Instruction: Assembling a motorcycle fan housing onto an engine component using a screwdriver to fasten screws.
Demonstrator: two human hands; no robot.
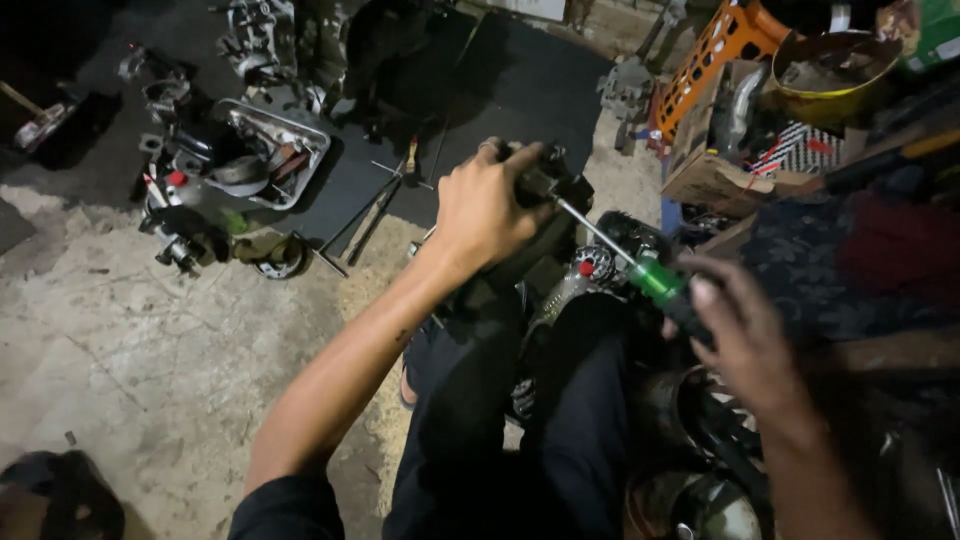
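Here, seen from above, a person works on a dark engine part [545, 215] held over the lap, above a concrete floor [150, 340] strewn with dismantled pieces. The left hand [485, 210] is clamped over the top of the part, fingers curled tight around it, steadying it against the knees. The right hand [740, 335] is wrapped around the black grip of a screwdriver [655, 280] — green collar, bright steel shaft — whose tip meets the part just under the left fingers.

The part looks like cast metal: black, grimy, angular, probably heavy and rigid, and likely slick with oil, so a full-palm hold across its bulk, as the left hand has, seems the safest place to take it. The screwdriver is light and stiff; its ribbed handle offers the sure grip.

Just below the shaft sits a round toothed piece with a red cap [590, 266], close to the part. Well apart to the left, a metal tray [265, 150] holds loose components, with an engine assembly [185, 235] beside it on a black mat [500, 80]. At upper right stand an orange crate [715, 50], a cardboard box [705, 170] and a yellow bowl [835, 75].
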